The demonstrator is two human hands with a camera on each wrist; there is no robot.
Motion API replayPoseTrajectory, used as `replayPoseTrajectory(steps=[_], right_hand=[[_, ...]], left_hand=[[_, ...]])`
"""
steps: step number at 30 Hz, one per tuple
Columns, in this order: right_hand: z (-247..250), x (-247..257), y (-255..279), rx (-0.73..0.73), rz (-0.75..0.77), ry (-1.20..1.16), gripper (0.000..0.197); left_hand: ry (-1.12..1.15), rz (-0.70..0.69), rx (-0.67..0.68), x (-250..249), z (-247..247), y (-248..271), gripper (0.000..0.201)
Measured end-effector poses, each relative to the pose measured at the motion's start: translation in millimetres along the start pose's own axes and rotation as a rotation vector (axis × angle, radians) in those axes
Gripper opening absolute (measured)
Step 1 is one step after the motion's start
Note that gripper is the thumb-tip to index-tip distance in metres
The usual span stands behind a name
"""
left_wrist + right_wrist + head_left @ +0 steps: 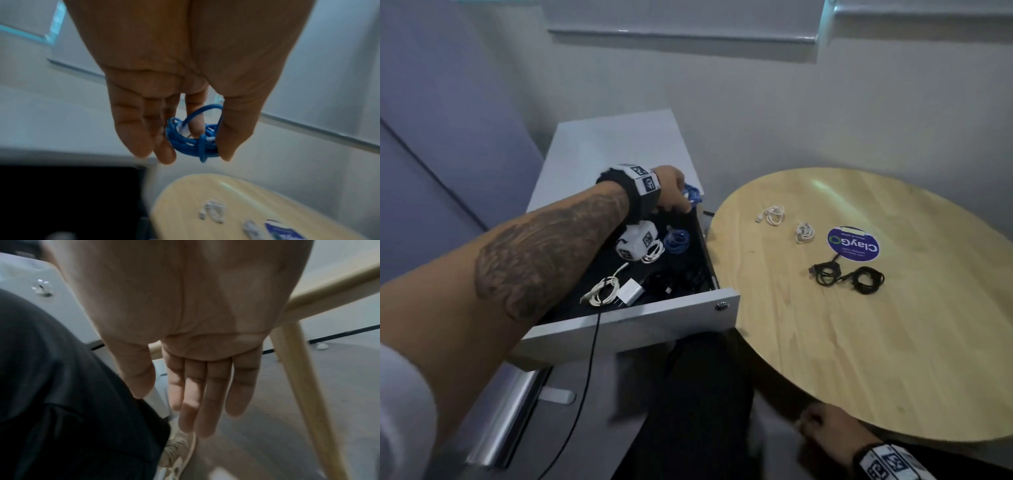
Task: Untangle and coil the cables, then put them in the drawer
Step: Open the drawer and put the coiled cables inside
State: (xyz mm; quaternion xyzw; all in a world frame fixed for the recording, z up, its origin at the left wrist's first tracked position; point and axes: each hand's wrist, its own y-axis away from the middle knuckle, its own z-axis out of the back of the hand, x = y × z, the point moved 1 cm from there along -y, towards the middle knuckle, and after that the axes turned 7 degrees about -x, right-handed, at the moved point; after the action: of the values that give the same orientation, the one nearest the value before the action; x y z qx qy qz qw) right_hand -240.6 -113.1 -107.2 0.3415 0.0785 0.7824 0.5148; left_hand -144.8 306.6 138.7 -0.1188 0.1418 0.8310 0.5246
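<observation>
My left hand (180,91) pinches the small blue cable coil (193,139) between thumb and fingers over the open drawer (640,318); it looks light, soft and springy, best held across its wrap. My right hand (185,337) hangs relaxed, holding nothing

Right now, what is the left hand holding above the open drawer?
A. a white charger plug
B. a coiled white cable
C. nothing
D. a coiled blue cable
D: the left hand pinches a coiled blue cable between thumb and fingers, over the far end of the drawer.
</observation>
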Motion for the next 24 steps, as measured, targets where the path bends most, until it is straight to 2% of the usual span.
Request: replayPoseTrajectory(steps=[5,8,12,14,17,20,24], right_hand=[[-2.2,-1.0,-3.2,-0.003,-0.021,0.029,0.015],[-4.7,-3.1,-6.3,0.011,-0.042,0.028,0.016],[-5.8,-2.9,-8.4,0.019,-0.056,0.01,0.016],[-6.0,-1.6,-8.3,0.022,-0.066,-0.001,0.017],[-7.4,-0.4,-8.5,0.034,-0.083,-0.022,0.02],[-7.1,2.4,-6.4,0.05,-0.094,-0.037,0.024],[-1.9,5.0,-1.0,0.042,-0.089,-0.055,0.026]], left_hand=[[-0.325,0.086,0.208,87.0,-11.9,17.9,0.029],[-0.571,0.124,0.286,129.1,-30.5,12.2,0.038],[-0.618,0.185,0.354,202.1,-67.6,-15.2,0.055],[-0.625,0.161,0.394,221.2,-82.3,-23.9,0.059],[-0.636,0.192,0.417,191.6,-60.4,-7.6,0.047],[-0.696,0.15,0.342,144.9,-38.0,-3.3,0.032],[-0.638,-0.132,0.193,39.3,-38.3,-8.7,0.028]])
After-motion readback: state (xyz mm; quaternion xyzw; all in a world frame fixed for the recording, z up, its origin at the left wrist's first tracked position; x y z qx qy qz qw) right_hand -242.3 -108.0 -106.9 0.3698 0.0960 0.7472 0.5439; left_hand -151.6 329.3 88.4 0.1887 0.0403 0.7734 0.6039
